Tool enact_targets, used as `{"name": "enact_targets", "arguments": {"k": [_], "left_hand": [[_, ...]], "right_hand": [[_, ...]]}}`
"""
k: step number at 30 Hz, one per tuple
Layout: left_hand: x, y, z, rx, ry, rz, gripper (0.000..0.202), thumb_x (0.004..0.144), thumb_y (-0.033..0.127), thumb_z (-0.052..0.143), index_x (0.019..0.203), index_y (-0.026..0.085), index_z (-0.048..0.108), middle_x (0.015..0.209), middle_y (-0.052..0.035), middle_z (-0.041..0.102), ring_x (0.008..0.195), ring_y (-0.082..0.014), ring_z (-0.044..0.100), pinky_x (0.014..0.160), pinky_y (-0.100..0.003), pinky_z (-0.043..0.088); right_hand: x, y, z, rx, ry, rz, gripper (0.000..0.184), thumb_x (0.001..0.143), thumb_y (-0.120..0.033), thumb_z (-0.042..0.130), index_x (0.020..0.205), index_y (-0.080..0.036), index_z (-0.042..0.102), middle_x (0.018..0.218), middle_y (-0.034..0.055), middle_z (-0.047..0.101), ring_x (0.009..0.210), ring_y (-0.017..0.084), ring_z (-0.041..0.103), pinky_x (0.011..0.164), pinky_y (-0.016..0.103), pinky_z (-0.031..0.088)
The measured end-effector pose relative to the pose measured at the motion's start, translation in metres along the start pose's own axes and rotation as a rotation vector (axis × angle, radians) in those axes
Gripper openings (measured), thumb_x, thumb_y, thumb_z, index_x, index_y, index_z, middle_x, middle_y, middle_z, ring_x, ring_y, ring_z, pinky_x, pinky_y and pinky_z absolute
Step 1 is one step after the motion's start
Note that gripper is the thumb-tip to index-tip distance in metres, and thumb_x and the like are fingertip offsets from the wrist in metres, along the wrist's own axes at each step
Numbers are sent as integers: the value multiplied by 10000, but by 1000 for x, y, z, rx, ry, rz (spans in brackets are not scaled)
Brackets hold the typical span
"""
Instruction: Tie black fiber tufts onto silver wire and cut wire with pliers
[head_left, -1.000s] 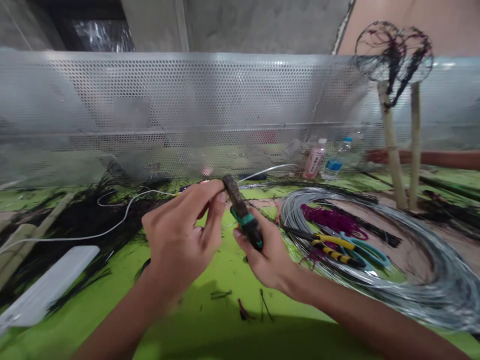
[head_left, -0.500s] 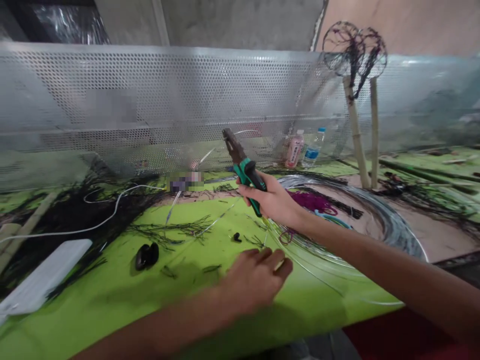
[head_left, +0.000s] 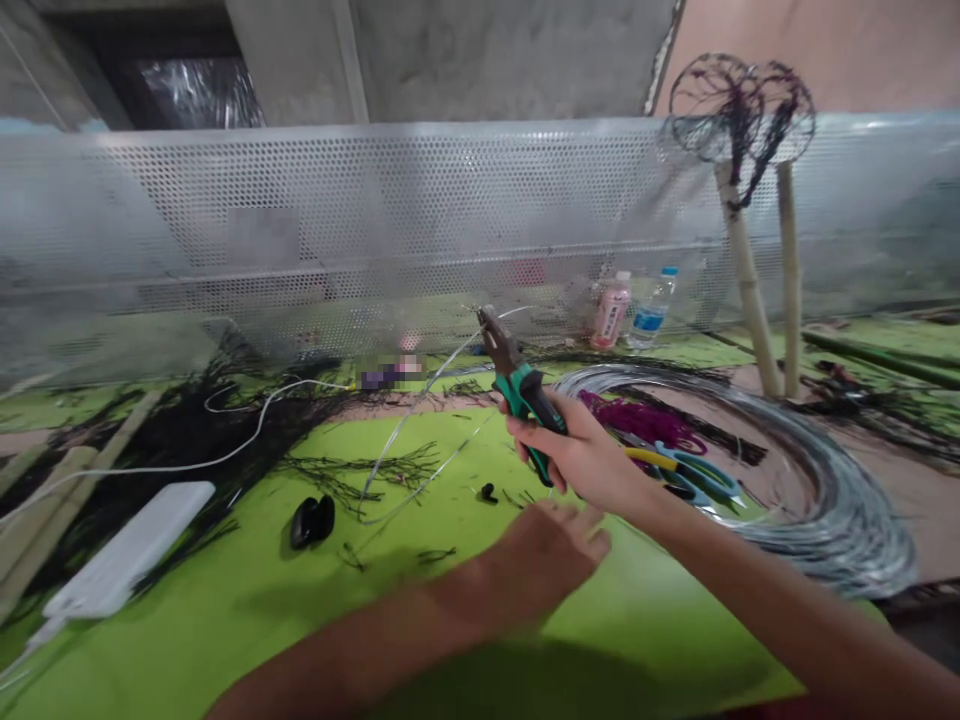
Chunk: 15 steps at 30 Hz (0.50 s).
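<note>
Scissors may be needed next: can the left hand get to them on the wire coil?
Probably not directly: the right hand, holding pliers, and its forearm lie between the left hand and the scissors.

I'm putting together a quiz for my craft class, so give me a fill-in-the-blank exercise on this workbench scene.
1. The pliers are gripped in the person's ___ hand.
2. Beside the perforated screen stand ___ bottles.
3. The white power bank lies at the table's ___ end.
Missing words: right; two; left.
</note>
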<state>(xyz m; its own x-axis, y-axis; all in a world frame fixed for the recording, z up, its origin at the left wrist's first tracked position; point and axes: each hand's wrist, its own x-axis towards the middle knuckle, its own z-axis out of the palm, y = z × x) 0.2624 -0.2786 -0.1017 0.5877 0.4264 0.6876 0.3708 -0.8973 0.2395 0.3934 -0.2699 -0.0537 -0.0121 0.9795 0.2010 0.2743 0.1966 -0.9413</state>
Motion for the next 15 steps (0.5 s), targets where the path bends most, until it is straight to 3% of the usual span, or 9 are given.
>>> {"name": "enact_targets", "arguments": {"k": [3,5,7,8,10,12,14,15], "left_hand": [[-7,1,-54,2,-185,250,101,944,220,655,844,234,648,801,20,700,703,-139,658,713,-292,579],[1,-6,-90,72,-140,252,112,941,138,592,932,240,637,865,-13,719,754,-172,675,717,-335,562],[18,-19,-116,184,192,-18,147,962,256,594,1104,236,623,1039,-81,703,952,-236,680,812,-387,567],[29,-27,-124,167,195,-145,226,974,310,581,1182,224,600,1091,-103,691,974,-250,678,776,-386,571],[50,-43,-131,-106,-82,-350,326,1012,405,528,1292,242,569,1083,-96,703,825,-203,699,594,-299,555],[66,-52,-131,-571,-413,-525,293,1052,394,417,1150,218,629,848,-54,703,533,-128,606,442,-242,477],[77,-55,-131,-842,-548,-630,299,1054,347,396,991,210,654,633,12,602,382,-78,413,354,-205,333],[80,-54,-132,-885,-551,-649,299,1052,334,403,956,210,658,573,35,546,368,-71,346,345,-200,284]], "right_hand": [[-6,8,2,26,-8,37,267,939,-451,605,997,-193,571,700,-36,569,461,75,411,425,240,323],[-11,14,3,49,-6,65,315,936,-488,601,1041,-192,571,724,-25,572,479,86,430,425,245,336],[-16,20,5,58,-1,101,361,930,-529,598,1064,-195,570,766,-9,580,509,98,453,431,249,355],[-18,22,6,51,7,120,383,924,-550,597,1071,-198,571,790,-1,588,516,100,454,434,254,363],[-20,24,8,14,27,139,403,915,-580,589,1059,-203,575,807,6,594,510,101,439,439,264,370],[-19,23,8,-36,40,117,377,918,-574,577,1003,-207,583,750,-9,570,502,106,421,449,273,366],[-14,20,6,-71,41,60,336,926,-548,575,931,-213,582,669,-29,518,526,122,431,474,276,369],[-11,18,4,-87,37,28,325,930,-538,577,905,-214,581,644,-33,499,546,131,444,492,278,376]]}}
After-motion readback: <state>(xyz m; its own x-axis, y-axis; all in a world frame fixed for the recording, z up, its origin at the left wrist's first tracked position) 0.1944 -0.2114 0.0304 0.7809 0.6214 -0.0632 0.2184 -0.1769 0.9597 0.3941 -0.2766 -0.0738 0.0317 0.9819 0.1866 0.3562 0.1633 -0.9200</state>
